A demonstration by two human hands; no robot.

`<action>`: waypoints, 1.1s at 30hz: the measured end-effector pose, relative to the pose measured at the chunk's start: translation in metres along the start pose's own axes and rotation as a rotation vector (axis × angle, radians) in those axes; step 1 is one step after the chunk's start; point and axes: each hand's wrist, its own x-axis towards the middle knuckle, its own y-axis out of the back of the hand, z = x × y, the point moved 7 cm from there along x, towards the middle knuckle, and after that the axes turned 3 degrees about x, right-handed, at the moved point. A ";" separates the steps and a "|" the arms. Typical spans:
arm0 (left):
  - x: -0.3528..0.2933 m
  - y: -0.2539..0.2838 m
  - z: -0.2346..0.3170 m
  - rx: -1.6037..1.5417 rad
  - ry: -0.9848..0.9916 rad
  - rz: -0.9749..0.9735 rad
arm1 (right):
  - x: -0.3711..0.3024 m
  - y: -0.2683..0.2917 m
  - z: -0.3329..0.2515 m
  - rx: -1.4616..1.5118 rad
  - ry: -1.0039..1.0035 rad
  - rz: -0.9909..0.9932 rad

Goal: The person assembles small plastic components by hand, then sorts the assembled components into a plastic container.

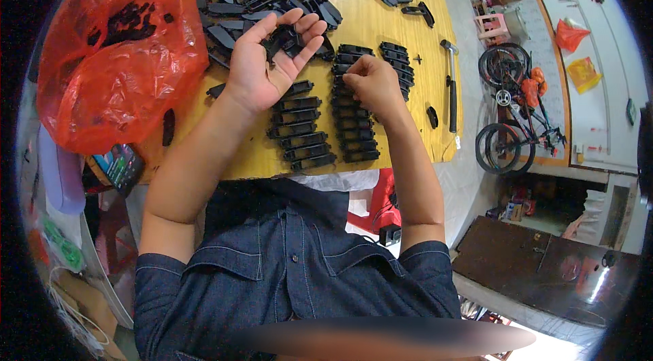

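My left hand is turned palm up, its fingers curled around several small black plastic pieces. It is held over the table, in front of a heap of dark plastic parts. To its right, my right hand has thumb and fingertips pinched together at a long row of black ribbed plastic parts. Whatever lies between those fingertips is hidden. A shorter row of similar black parts lies below my left hand. A third row shows just beyond my right hand.
A red plastic bag with black pieces inside covers the table's left side. A hammer lies near the right edge of the yellow table. One small black part sits beside it. Bicycles stand farther right.
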 end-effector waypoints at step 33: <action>-0.002 0.000 -0.006 0.041 -0.019 0.096 | -0.024 0.015 -0.033 -0.013 0.291 0.044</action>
